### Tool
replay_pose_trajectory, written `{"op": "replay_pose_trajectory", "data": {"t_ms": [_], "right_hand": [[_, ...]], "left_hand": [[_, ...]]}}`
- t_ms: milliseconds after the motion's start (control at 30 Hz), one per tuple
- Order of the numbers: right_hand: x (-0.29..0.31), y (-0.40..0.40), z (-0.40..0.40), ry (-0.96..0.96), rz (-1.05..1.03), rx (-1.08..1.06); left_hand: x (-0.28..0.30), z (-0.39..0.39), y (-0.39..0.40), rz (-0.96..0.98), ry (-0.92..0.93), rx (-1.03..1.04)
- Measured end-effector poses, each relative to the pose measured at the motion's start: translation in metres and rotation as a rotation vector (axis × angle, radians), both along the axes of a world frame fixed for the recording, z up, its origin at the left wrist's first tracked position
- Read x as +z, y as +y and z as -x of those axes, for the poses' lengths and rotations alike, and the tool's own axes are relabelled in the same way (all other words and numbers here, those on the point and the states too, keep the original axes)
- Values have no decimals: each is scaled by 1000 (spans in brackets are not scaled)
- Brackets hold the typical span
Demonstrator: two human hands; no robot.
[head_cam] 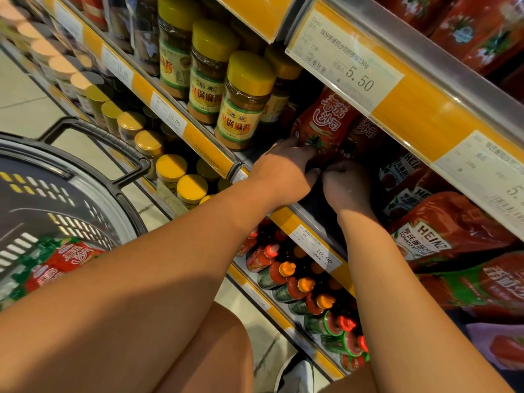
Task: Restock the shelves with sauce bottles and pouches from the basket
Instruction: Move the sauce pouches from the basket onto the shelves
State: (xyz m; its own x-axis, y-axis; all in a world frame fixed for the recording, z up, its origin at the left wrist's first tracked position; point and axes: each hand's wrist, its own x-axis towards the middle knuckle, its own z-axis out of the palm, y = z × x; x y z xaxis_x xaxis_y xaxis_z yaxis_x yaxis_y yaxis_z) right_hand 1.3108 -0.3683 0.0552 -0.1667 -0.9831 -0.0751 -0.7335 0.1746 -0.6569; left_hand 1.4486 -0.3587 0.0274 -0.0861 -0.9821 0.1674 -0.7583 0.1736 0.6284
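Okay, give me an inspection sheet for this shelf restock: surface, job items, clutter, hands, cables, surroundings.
Surface: middle shelf, dark, partly bare by the hands.
Job's things: red ketchup pouch upright on the shelf; more pouches in the basket.
Clutter: nothing seen.
Hands: left hand grips the pouch's base; right hand curled at the base, grip unclear.
Cables: nothing seen.
Surroundings: yellow-lidded jars, Heinz pouches, bottles below.

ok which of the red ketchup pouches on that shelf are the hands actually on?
The upright tomato pouch just right of the yellow-lidded jars. The left hand and right hand meet at its base; the Heinz pouches further right lie untouched.
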Motion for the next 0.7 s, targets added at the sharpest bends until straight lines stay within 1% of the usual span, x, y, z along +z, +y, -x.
{"op": "replay_pose_trajectory", "data": {"t_ms": [200,333,433,500,567,633,700], "right_hand": [[1,15,-7,47,7,71],[9,26,-16,166,-42,143],[17,48,-22,185,-21,209],[24,68,-29,159,9,301],[29,89,-41,151,71,410],[34,111,-58,161,134,505],[36,135,-77,166,160,582]], "left_hand": [[3,-1,-1,-12,44,-9],[10,-8,10,-15,95,-40],[21,-26,27,-10,76,-60],[34,-42,43,-2,61,-64],[45,-64,69,22,95,-55],[49,-93,106,43,92,-42],[43,-130,149,21,64,-8]]}}
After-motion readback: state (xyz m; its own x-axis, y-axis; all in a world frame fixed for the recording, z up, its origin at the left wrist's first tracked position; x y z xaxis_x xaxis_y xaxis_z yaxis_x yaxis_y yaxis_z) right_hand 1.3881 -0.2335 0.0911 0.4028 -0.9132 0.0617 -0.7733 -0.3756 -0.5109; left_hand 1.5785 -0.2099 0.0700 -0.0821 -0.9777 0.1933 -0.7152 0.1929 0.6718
